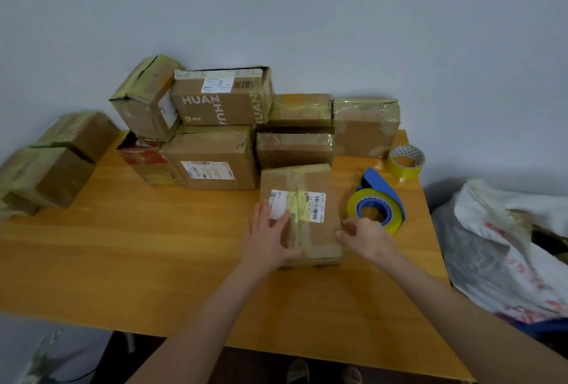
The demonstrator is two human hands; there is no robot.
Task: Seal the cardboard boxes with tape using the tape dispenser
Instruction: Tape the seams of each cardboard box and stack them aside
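A flat cardboard box [310,181] with a white label and a strip of tape down its middle lies on the wooden table [153,248]. My left hand [270,236] rests flat on the box's near left part with fingers straight. My right hand [365,237] is at the box's right near edge, its fingers curled at that edge, just in front of the blue tape dispenser [379,199] with its yellow roll. The dispenser stands on the table to the right of the box.
A spare yellow tape roll [405,162] sits behind the dispenser. Several taped boxes [215,125] are stacked along the wall, and two more [52,162] sit at the left edge. A white plastic bag [507,245] lies off the table's right side.
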